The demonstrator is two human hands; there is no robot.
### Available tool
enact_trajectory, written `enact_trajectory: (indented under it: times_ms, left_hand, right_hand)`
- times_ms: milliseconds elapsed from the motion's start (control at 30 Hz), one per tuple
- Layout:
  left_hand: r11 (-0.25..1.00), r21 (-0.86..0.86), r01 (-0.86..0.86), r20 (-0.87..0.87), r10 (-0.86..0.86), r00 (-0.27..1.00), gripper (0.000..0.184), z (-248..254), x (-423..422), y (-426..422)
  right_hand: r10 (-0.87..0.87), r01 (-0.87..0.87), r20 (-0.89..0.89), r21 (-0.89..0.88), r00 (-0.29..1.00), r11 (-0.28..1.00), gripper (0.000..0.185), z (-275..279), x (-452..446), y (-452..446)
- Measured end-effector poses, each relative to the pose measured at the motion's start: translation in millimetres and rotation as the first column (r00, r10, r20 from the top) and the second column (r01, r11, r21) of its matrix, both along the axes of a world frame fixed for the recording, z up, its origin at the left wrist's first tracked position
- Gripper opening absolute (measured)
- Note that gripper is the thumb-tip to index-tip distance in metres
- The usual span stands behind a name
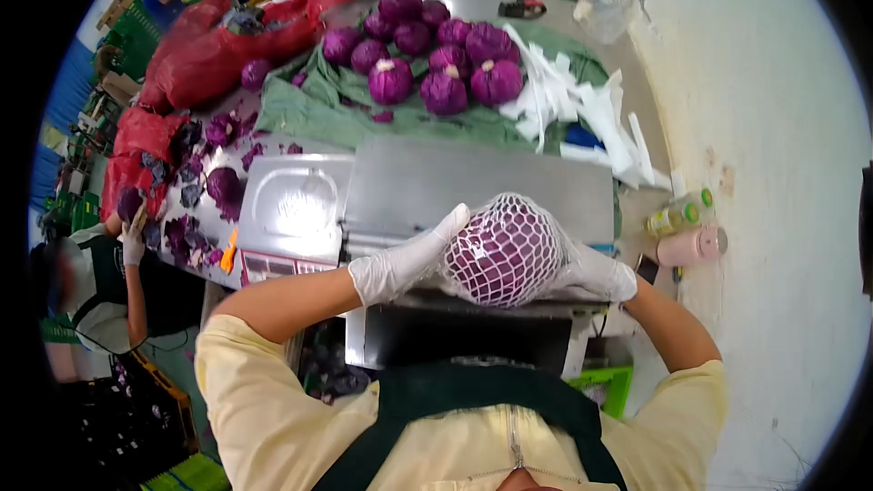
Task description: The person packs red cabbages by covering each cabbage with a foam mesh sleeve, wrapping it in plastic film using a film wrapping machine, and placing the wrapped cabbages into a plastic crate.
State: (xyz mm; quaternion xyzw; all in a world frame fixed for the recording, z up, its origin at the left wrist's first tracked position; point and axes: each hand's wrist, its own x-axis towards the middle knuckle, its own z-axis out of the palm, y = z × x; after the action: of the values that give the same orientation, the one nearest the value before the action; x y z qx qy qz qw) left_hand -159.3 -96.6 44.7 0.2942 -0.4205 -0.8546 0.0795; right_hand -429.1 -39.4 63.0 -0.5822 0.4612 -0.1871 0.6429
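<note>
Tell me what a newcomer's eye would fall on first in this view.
Probably the round purple cabbage in white netting, held between the white-gloved left hand and the white-gloved right hand near the picture's centre. Beyond it, a heap of glossy purple cabbages sits on a crumpled green cloth. Bulging red sacks lie at the upper left.

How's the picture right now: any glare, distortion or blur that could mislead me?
Head view: strong fisheye bending, with black corners; head view: bright glare on the scale pan, washing out part of it; head view: a small shine on the netted cabbage, though its mesh reads clearly; head view: the far-left background looks soft.
</note>
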Motion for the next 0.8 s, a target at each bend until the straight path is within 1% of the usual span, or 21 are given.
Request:
enact_trajectory:
  times_ms: [33, 67, 133, 167, 200, 233, 267, 333, 367, 433, 467, 500, 533, 567, 600, 633, 667, 700, 733, 767, 800]
  left_hand:
    - [0.977, 0.213, -0.001, 0.057, -0.011, 0.998, 0.082, 2, 3, 25]
    - [0.973, 0.213, 0.092, 0.109, -0.117, 0.987, 0.081, 16, 10, 43]
    - [0.919, 0.387, 0.075, 0.092, -0.119, 0.989, 0.085, -7, 15, 87]
    - [0.901, 0.430, 0.055, 0.083, -0.100, 0.991, 0.086, -14, 15, 103]
    - [0.889, 0.447, 0.102, 0.118, -0.172, 0.978, 0.089, -14, 16, 111]
    - [0.843, 0.537, 0.013, 0.111, -0.086, 0.990, 0.086, -25, 12, 122]
    - [0.854, 0.519, 0.027, 0.124, -0.107, 0.986, 0.085, -34, 13, 125]
    - [0.895, 0.436, 0.092, 0.081, -0.141, 0.987, 0.083, -41, 21, 134]
    - [0.914, 0.405, -0.009, 0.083, -0.027, 0.996, 0.082, -32, 20, 144]
    - [0.924, 0.380, 0.027, 0.142, -0.087, 0.986, 0.072, -69, 38, 155]
    - [0.998, 0.061, -0.025, 0.135, 0.016, 0.991, 0.067, -52, 51, 168]
    - [0.956, -0.252, -0.151, 0.118, 0.185, 0.976, 0.050, -69, 64, 190]
    - [0.926, -0.376, -0.010, 0.431, 0.185, 0.883, 0.036, -51, 81, 196]
    - [0.808, -0.581, -0.101, 0.355, 0.363, 0.862, 0.024, -50, 88, 204]
    - [0.826, -0.528, -0.196, 0.319, 0.407, 0.856, 0.023, -47, 91, 211]
    - [0.835, -0.469, -0.288, 0.287, 0.452, 0.845, 0.023, -44, 92, 215]
    - [0.835, -0.470, -0.287, 0.286, 0.451, 0.845, 0.023, -49, 87, 217]
    - [0.762, -0.492, -0.421, 0.145, 0.549, 0.823, 0.024, -59, 78, 219]
    - [0.676, -0.492, -0.548, 0.001, 0.630, 0.777, 0.026, -65, 70, 218]
    - [0.679, -0.494, -0.543, -0.001, 0.624, 0.781, 0.026, -62, 64, 215]
    - [0.701, -0.403, -0.588, 0.016, 0.648, 0.762, 0.027, -57, 58, 212]
  right_hand:
    - [0.034, -0.043, 0.040, 0.249, 0.999, 0.968, 0.089, 4, 4, 26]
    - [-0.095, 0.024, 0.160, 0.396, 0.983, 0.918, 0.085, 1, 8, 53]
    - [-0.291, 0.068, 0.246, 0.646, 0.925, 0.760, 0.080, -17, 15, 105]
    - [-0.313, 0.063, 0.238, 0.697, 0.919, 0.714, 0.079, -26, 15, 118]
    - [-0.336, 0.059, 0.227, 0.745, 0.914, 0.665, 0.078, -35, 17, 131]
    - [-0.406, 0.066, 0.251, 0.778, 0.879, 0.624, 0.074, -39, 20, 142]
    - [-0.473, 0.073, 0.272, 0.804, 0.838, 0.591, 0.070, -44, 23, 149]
    - [-0.431, 0.106, 0.240, 0.763, 0.870, 0.638, 0.058, -63, 23, 161]
    - [-0.417, 0.098, 0.243, 0.756, 0.876, 0.647, 0.055, -72, 21, 167]
    - [-0.479, 0.115, 0.240, 0.792, 0.844, 0.600, 0.051, -93, 19, 187]
    - [-0.536, 0.127, 0.233, 0.825, 0.812, 0.551, 0.048, -98, 19, 196]
    - [-0.540, 0.130, 0.233, 0.825, 0.809, 0.550, 0.048, -87, 20, 202]
    - [-0.668, 0.178, 0.212, 0.867, 0.714, 0.465, 0.043, -67, 23, 206]
    - [-0.777, 0.212, 0.179, 0.904, 0.603, 0.373, 0.039, -56, 24, 211]
    - [-0.813, 0.174, 0.328, 0.873, 0.481, 0.455, 0.036, -63, 26, 221]
    - [-0.813, 0.174, 0.329, 0.873, 0.481, 0.456, 0.036, -65, 30, 234]
    - [-0.810, 0.519, 0.241, 0.663, 0.535, 0.540, 0.035, -67, 36, 248]
    - [-0.823, 0.759, 0.138, 0.328, 0.550, 0.562, 0.035, -70, 41, 262]
    - [-0.784, 0.784, 0.090, 0.048, 0.614, 0.619, 0.027, -94, 42, 275]
    - [-0.788, 0.788, 0.092, 0.046, 0.609, 0.614, 0.027, -93, 41, 276]
    - [-0.814, 0.810, 0.074, 0.081, 0.577, 0.581, 0.025, -93, 39, 277]
